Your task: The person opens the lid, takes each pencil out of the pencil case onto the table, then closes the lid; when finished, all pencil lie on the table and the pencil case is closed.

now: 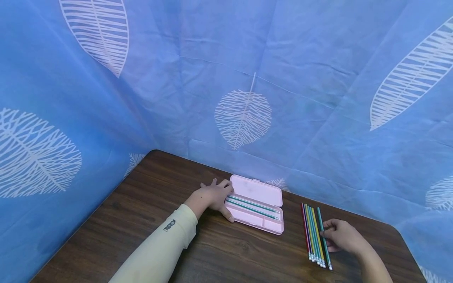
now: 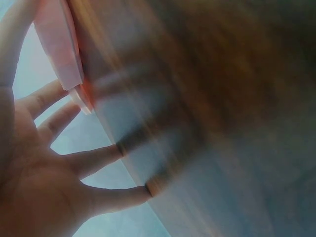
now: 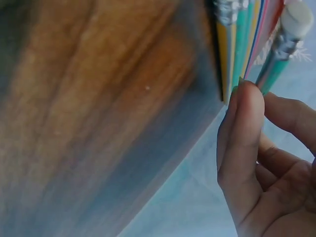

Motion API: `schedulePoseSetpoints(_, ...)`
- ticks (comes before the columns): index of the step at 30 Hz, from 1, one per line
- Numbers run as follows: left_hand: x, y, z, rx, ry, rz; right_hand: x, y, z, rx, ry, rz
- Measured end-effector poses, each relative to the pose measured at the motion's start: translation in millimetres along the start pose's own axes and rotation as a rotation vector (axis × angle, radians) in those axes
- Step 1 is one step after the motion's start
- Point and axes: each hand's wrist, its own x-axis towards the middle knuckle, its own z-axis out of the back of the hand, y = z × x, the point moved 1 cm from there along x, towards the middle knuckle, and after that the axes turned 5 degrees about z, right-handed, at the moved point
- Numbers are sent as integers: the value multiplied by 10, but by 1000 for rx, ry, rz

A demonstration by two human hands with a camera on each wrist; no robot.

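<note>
At the left end of an open pink pencil case (image 1: 256,189), my left hand (image 1: 214,195) rests with its fingers spread and its thumb by the near side. The left wrist view shows these fingers long and nearly straight beside the case's end (image 2: 61,54). Two green pencils (image 1: 253,204) lie in the case's long compartment. Over to the right, my right hand (image 1: 341,236) pinches a green pencil (image 1: 327,253) between thumb and fingers. Its white eraser (image 3: 297,19) shows in the right wrist view. Close to its left lies a row of several coloured pencils (image 1: 313,236), erasers toward me.
Everything stands on a dark brown wooden table (image 1: 244,255) with rounded far corners. Behind it hangs a blue cloth (image 1: 304,98) with white leaf prints, near the table's far edge. The case's raised lid leans back toward that cloth.
</note>
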Motion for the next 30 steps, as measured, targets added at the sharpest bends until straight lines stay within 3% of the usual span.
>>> schedulePoseSetpoints(18, 18, 15, -17, -1, -1, -1, 114, -19, -83, -42, -14, -31)
schedulePoseSetpoints(25, 7, 20, -10, 7, 4, 7, 149, -20, -92, -90, -20, -39)
schedulePoseSetpoints(30, 10, 16, -4, 21, 7, -1, 111, 5, -81, -188, -27, -14)
